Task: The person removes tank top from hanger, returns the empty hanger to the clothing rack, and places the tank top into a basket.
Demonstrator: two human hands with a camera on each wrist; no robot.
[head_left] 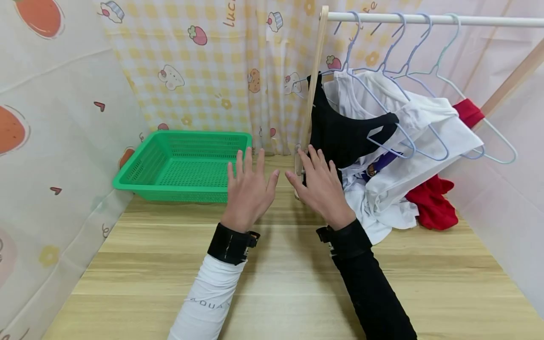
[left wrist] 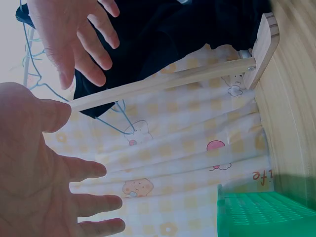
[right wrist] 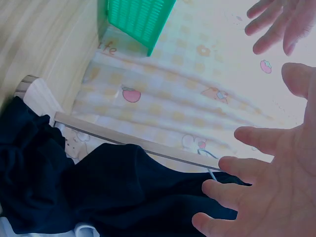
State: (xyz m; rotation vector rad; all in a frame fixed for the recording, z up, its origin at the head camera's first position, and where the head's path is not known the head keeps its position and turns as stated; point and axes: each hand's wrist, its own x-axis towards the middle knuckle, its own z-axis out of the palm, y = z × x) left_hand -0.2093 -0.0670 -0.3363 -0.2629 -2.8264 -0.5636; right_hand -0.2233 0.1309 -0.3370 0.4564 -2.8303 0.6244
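Observation:
Both hands hover palm-down over the wooden table [head_left: 280, 278], fingers spread and holding nothing. My left hand [head_left: 248, 186], in a white sleeve, is just in front of the green plastic basket [head_left: 182, 165]. My right hand [head_left: 320, 186], in a black sleeve, is beside the rack's wooden post [head_left: 312, 89], its fingertips near a black garment [head_left: 344, 134] on a hanger. In the left wrist view my left palm [left wrist: 34, 173] faces the checked curtain and my right hand [left wrist: 74, 34] shows at upper left. The right wrist view shows my right fingers [right wrist: 261, 192] spread above the black garment [right wrist: 113, 197].
A white rail [head_left: 433, 20] carries several pale blue hangers [head_left: 408, 56] with white garments [head_left: 425, 132] and a red one [head_left: 433, 200] sagging onto the table at right. Patterned curtains [head_left: 204, 71] enclose the back and sides. The green basket [left wrist: 266, 215] looks empty.

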